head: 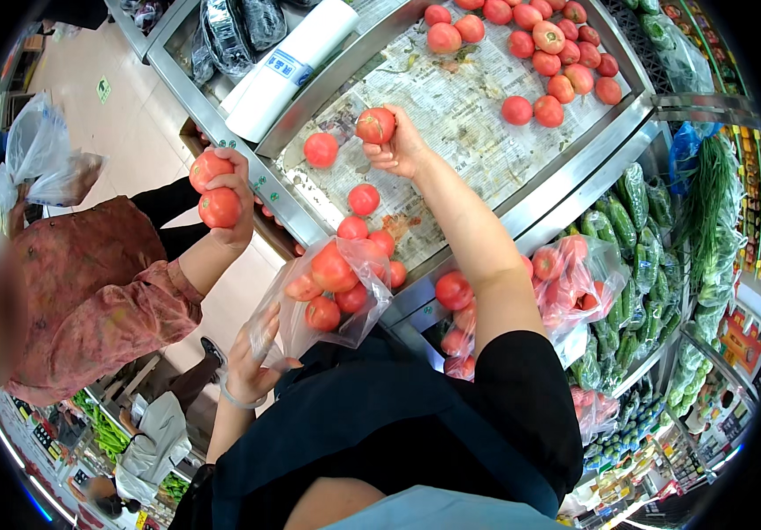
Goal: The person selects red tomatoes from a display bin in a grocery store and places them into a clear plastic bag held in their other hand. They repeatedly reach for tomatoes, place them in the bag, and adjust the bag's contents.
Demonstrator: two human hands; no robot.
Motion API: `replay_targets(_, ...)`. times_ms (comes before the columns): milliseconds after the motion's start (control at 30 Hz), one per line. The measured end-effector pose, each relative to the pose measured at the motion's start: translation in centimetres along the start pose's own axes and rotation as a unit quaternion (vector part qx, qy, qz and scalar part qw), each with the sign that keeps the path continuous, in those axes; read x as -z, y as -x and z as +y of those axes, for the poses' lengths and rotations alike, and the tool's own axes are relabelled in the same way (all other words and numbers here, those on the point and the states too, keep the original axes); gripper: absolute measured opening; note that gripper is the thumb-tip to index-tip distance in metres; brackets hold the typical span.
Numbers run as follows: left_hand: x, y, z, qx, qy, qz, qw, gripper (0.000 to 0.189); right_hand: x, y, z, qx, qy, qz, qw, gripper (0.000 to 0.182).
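Note:
My right hand (404, 149) grips a red tomato (375, 126) above the newspaper-lined metal bin (447, 119). At the bin's near corner, a clear plastic bag (294, 321) holds several tomatoes (333, 266). My left hand (254, 361) has its fingers spread under the film at the bag's left side, holding it. A few loose tomatoes lie near the bag, among them one (364, 199) on the paper and another (321, 150) by the bin's left wall. More tomatoes (548, 38) are heaped at the far right end.
At left, a person in a patterned red top (102, 291) holds two tomatoes (219, 207) in one hand, close to the bin's edge. Plastic bag rolls (291, 69) lie beyond the metal divider. To my right are bagged tomatoes (563, 278) and wrapped cucumbers (645, 265).

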State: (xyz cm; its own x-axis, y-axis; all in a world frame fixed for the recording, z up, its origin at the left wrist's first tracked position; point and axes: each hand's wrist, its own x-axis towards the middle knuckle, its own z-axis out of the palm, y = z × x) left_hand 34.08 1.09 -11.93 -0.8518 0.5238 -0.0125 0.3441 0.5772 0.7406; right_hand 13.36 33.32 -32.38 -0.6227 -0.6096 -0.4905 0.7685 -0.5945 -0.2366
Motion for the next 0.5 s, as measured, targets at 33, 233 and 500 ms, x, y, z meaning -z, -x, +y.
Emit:
replay_targets(33,0.1,-0.1,0.0,-0.003,0.000,-0.002,1.000,0.080,0.1,0.0,0.1,-0.002,-0.006,-0.002,1.000,0.062)
replay_targets(233,-0.1,0.1,-0.2,-0.004,0.000,0.007,1.000,0.080,-1.5,1.7,0.5,0.043,0.097,0.076,0.992,0.054)
replay_targets(500,-0.3,-0.3,0.2,-0.026,0.015,0.011,1.000,0.082,-0.7,2.6,1.5,0.272,0.716,0.327,0.554,0.055)
